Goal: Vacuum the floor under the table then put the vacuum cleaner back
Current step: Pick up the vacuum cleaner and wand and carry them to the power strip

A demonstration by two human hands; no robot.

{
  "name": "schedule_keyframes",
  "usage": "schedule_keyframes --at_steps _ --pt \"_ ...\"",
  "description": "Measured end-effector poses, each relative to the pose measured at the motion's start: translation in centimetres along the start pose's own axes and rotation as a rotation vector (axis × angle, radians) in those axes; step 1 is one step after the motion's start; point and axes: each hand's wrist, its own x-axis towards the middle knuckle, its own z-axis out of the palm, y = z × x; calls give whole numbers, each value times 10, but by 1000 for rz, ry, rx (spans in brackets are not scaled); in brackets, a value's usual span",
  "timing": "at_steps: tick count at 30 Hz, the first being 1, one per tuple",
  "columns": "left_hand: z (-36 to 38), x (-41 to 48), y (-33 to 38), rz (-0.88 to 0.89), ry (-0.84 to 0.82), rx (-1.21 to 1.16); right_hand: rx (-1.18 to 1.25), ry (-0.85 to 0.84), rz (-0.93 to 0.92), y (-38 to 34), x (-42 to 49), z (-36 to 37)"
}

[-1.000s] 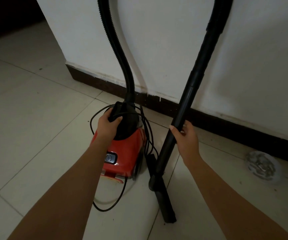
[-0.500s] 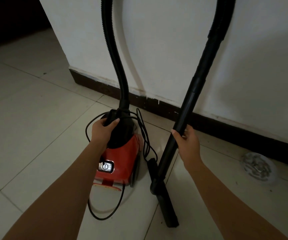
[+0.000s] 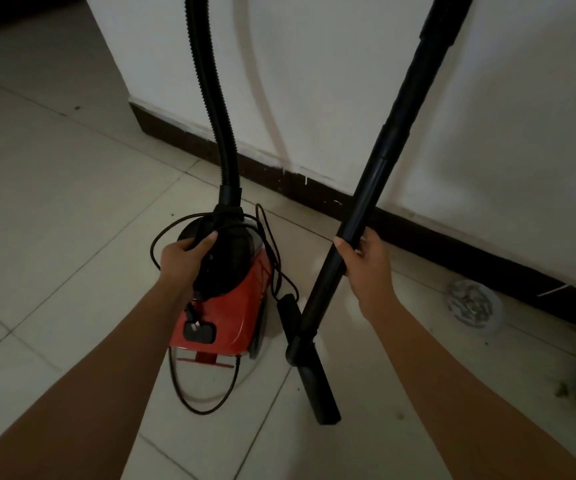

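- The left hand is curled round the black top part of the red vacuum cleaner and grips it, with the thumb on top.
- The right hand is to the right of the cleaner and is clamped on the black tube, with the fingers wrapped round it.
- The tube leans up and to the right from the cleaner. Its lower end joins the long floor nozzle, which lies just beside the cleaner on its right.
- The ribbed hose rises from the top of the cleaner and goes out of view.
- The black cord hangs in loose loops around the cleaner, and its plug dangles over the red body.
- I cannot tell if the cleaner stands on the tiled floor or is lifted.
- Behind the cleaner there is a white wall with a dark skirting board.
- A round floor drain is well to the right of the cleaner.
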Motion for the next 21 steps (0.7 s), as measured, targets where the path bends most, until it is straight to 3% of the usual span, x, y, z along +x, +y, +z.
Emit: schedule_keyframes --at_steps 8,21 --pt "-37 -92 63 -106 38 -45 -55 -29 143 -84 -61 -31" --pt "-155 -272 267 -172 63 -118 -71 -154 151 -340 -182 -90"
